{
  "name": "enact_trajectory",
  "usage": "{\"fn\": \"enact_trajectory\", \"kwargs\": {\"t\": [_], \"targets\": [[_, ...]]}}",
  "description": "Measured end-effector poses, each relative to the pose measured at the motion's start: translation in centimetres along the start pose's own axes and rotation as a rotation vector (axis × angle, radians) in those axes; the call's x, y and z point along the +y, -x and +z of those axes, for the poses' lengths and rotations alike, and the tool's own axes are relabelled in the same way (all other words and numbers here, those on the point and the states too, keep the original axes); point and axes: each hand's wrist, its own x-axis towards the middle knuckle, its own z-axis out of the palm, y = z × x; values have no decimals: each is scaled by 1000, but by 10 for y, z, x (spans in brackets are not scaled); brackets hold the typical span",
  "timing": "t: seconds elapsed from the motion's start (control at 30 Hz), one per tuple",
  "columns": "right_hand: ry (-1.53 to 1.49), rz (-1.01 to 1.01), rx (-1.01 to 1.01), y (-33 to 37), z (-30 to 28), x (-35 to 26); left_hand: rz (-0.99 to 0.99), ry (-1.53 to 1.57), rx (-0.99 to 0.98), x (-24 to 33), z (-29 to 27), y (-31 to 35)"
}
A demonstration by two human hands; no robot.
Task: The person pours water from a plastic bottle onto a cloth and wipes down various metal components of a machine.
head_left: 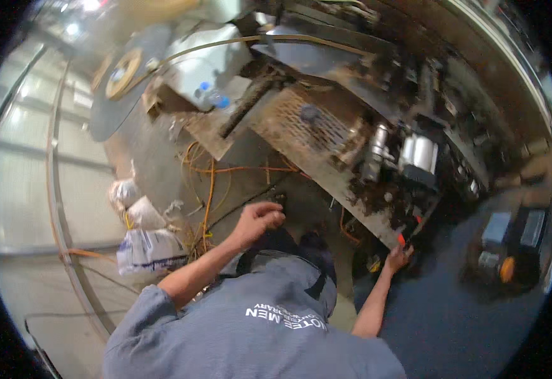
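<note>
My left hand (260, 221) hangs in front of my body with its fingers curled in, and nothing shows between them. At the near right corner of the grimy metal bench (358, 208), my right hand (399, 259) closes around a small red-orange and black handle (402, 240). Blur hides the rest of that thing, so its kind does not show. Just beyond it, a silver cylindrical part (418, 153), like a motor, sits on the dirt-covered bench top. A slimmer silver cylinder (379, 142) stands beside it.
Orange cords (210, 196) trail over the floor ahead. White sacks (151, 251) lie at the left, by a pale panelled wall (29, 189). A clear bottle (216, 99) with blue ends lies beyond the bench. A dark case with an orange knob (508, 270) stands at far right.
</note>
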Motion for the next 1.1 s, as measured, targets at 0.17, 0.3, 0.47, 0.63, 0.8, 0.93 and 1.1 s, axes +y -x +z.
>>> {"fn": "enact_trajectory", "kwargs": {"t": [0.17, 0.3, 0.47, 0.63, 0.8, 0.93, 1.1], "targets": [[-384, 235, -460, 30, -68, -101, 127, 90, 525, -37, -129, -35], [-599, 72, -742, 42, -118, -225, 226, -223, 751, -44, -234, -98], [-929, -233, -868, 26, -126, -432, 398, -258, 896, -36, -316, -194], [-955, -355, -738, -39, -56, -673, 623, -341, 1008, -37, -354, -312], [-779, -607, -564, -114, 119, -829, 554, -33, 841, -20, -358, -372], [-293, -842, -513, -119, 203, -864, 469, 206, 676, -49, -366, -383], [-309, -803, -392, -93, 208, -878, 668, 30, 790, -55, -380, -358]]}}
